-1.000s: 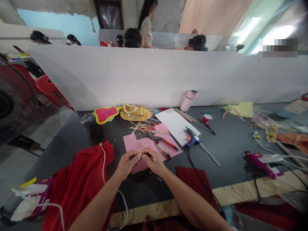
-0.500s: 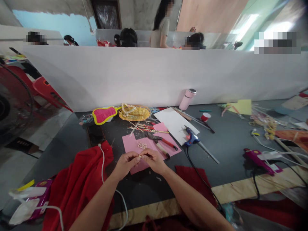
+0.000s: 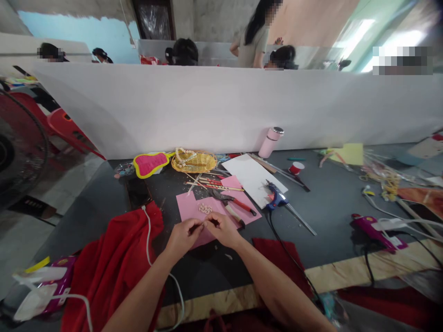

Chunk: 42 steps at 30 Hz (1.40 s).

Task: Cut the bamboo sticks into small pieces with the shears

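My left hand (image 3: 184, 236) and my right hand (image 3: 223, 229) meet fingertip to fingertip over the near part of a pink paper sheet (image 3: 185, 205). Both are closed in a pinch, and whatever lies between the fingertips is hidden or too small to name. Just beyond them, a little pile of small pale bead-like pieces (image 3: 205, 209) rests on the paper. To the right of the pile lie pliers (image 3: 242, 206) with one red handle and one pale handle, partly over the pink paper.
A blue glue gun (image 3: 276, 197) lies by white paper (image 3: 247, 170), its cord running to the front edge. Behind are a wicker basket (image 3: 207, 166), several sticks, a pink bottle (image 3: 271, 143) and a red spool (image 3: 296, 168). Red cloth (image 3: 121, 244) covers the left side.
The small pale piece seen between my fingertips earlier no longer shows. My fingers have shifted slightly and stay together. Beyond the partition, a standing person has moved to the right.
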Tool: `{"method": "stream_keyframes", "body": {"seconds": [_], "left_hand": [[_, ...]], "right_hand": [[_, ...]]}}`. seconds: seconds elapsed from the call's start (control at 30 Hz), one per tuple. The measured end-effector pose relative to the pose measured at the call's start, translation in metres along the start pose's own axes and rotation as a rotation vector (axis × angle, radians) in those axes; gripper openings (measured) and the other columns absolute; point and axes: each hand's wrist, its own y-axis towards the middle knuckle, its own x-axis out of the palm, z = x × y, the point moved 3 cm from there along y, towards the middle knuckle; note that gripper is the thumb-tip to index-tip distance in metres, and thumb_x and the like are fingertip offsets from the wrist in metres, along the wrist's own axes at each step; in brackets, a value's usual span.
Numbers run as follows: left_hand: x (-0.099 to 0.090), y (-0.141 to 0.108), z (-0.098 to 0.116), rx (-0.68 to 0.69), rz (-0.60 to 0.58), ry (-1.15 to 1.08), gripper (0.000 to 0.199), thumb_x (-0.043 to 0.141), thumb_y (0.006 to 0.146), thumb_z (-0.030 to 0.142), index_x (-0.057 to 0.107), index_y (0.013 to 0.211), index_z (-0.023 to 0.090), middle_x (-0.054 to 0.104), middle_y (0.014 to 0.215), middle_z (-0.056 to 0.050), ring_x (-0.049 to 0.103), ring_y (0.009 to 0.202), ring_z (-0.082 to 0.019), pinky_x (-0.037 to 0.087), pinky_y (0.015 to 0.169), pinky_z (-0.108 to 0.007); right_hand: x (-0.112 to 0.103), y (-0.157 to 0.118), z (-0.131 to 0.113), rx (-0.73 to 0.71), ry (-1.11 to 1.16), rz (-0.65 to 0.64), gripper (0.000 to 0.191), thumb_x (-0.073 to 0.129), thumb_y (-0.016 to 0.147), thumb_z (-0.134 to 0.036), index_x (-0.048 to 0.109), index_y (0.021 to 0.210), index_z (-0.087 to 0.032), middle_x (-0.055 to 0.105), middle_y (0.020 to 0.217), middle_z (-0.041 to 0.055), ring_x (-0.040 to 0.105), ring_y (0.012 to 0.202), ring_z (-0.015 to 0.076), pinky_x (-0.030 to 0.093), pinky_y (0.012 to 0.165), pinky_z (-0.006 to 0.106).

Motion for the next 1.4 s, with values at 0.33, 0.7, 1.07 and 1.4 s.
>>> {"method": "stream_keyframes", "body": {"seconds": [0.33,0.7,1.07,1.4], "left_hand": [[-0.0002,-0.0046,0.0008,0.041,0.128,-0.031,0.014,0.059,0.078,0.026,0.071,0.083,0.022,0.072,0.076,-0.003,0.062,0.066,-0.016,0.044,0.065,-0.024],[0.0021,-0.0051,-0.0008,0.006,0.119,-0.047,0.013,0.057,0.078,0.026,0.068,0.079,0.020,0.066,0.066,0.000,0.054,0.055,-0.012,0.040,0.056,-0.021],[0.0037,-0.0035,-0.0047,-0.042,0.124,-0.106,0.012,0.058,0.076,0.027,0.067,0.075,0.020,0.064,0.064,0.000,0.054,0.055,-0.013,0.039,0.055,-0.021],[0.0027,-0.0037,-0.0032,-0.017,0.123,-0.073,0.011,0.057,0.078,0.024,0.066,0.075,0.019,0.064,0.064,0.001,0.054,0.056,-0.012,0.040,0.055,-0.021]], "right_hand": [[0.0074,-0.0004,0.0025,0.147,0.247,0.023,0.029,0.057,0.082,-0.044,0.055,0.069,-0.018,0.044,0.055,-0.0055,0.036,0.049,0.0081,0.029,0.045,0.021],[0.0096,-0.0010,0.0050,0.173,0.273,0.038,0.029,0.058,0.082,-0.043,0.055,0.069,-0.018,0.043,0.054,-0.0057,0.034,0.049,0.0074,0.027,0.044,0.020],[0.0076,-0.0003,0.0037,0.117,0.195,0.037,0.028,0.056,0.083,-0.042,0.057,0.071,-0.017,0.048,0.061,-0.0039,0.041,0.056,0.0092,0.034,0.051,0.021],[0.0039,0.0000,0.0015,0.013,0.002,0.033,0.021,0.051,0.088,-0.034,0.059,0.076,-0.018,0.055,0.064,-0.0028,0.049,0.058,0.0109,0.039,0.054,0.022]]}}
